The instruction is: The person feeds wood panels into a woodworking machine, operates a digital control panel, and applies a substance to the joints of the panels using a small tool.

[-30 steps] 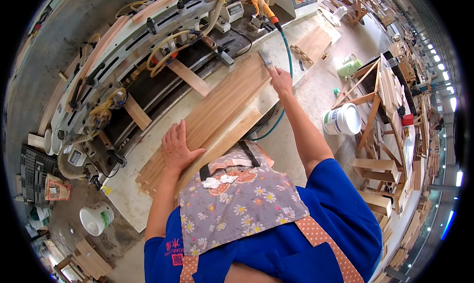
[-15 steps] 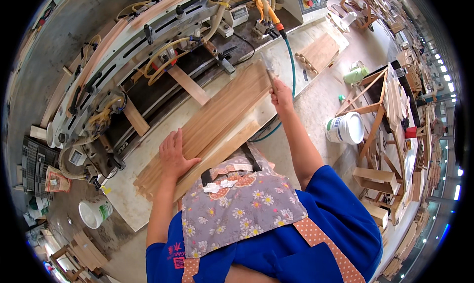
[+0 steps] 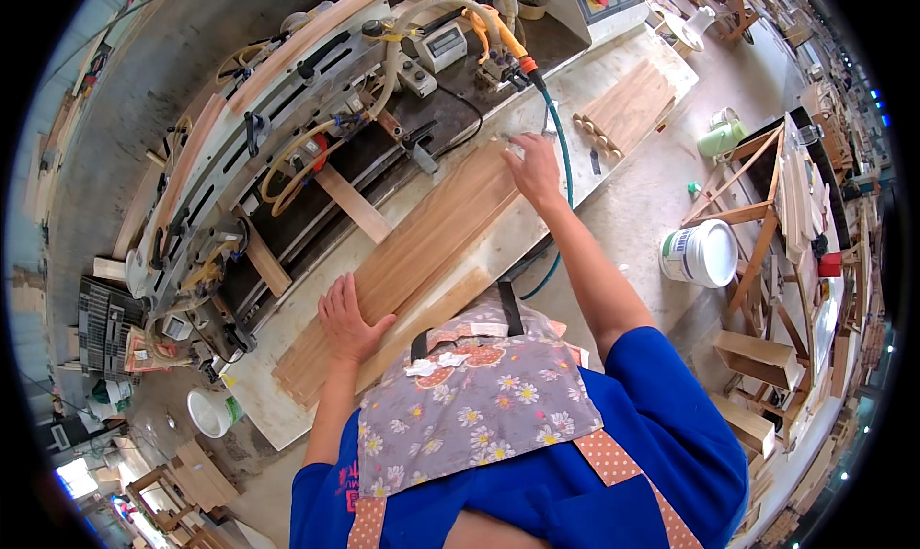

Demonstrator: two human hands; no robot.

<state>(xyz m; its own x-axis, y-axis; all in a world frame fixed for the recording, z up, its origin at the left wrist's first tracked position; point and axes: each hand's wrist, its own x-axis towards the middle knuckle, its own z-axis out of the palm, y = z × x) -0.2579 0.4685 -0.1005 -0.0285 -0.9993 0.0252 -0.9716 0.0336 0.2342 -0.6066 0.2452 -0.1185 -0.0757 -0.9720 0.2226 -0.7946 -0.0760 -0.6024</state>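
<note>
My left hand [image 3: 347,321] lies flat and open on the wooden boards [image 3: 412,257], which run toward my open right hand [image 3: 534,169] at frame centre-top

A pale concrete floor [image 3: 652,199] is shown, dusted and stained. A large woodworking machine [image 3: 287,156] with hoses is set along the far edge of the light worktop [image 3: 537,233]. A white bucket [image 3: 700,253] is placed beside wooden racks [image 3: 786,194] at the right. Wooden crates [image 3: 187,477] are seen at lower left, where daylight enters.
</note>
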